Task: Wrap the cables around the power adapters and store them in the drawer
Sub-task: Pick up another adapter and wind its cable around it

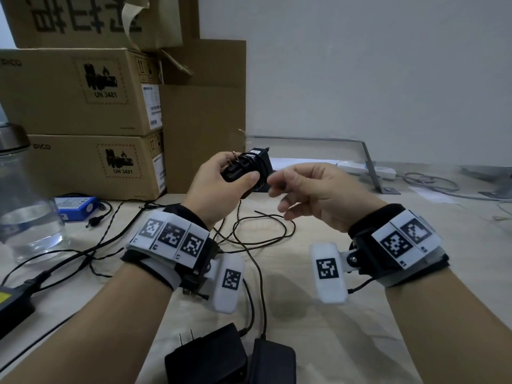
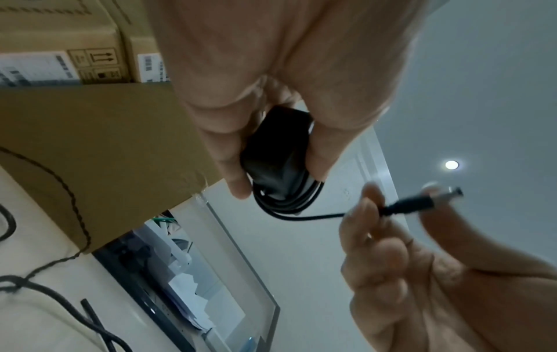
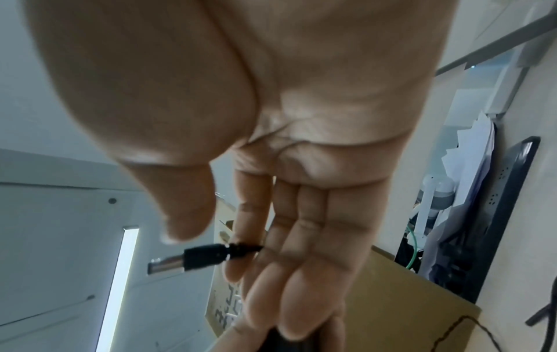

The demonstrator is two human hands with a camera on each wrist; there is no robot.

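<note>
My left hand (image 1: pixel 235 173) grips a black power adapter (image 1: pixel 253 164) above the desk, prongs up, thumb across its side. Its thin black cable is coiled in several turns around the body (image 2: pixel 280 157). My right hand (image 1: pixel 277 184) is just to the right of it and pinches the cable's free end, so the barrel plug (image 2: pixel 417 204) sticks out past the fingers (image 3: pixel 238 262). A short run of cable spans between the coil and the plug. Two more black adapters (image 1: pixel 207 356) (image 1: pixel 274 364) lie unwrapped at the near edge of the desk. No drawer is in view.
Loose black cables (image 1: pixel 260 239) sprawl over the light desk (image 1: pixel 360 328) under my wrists. A blue battery pack (image 1: pixel 76 207), a glass bottle (image 1: pixel 25 195) and another adapter (image 1: pixel 13 306) sit at left. Stacked cardboard boxes (image 1: pixel 83 92) stand behind; a clear panel (image 1: pixel 318 151) stands at the back.
</note>
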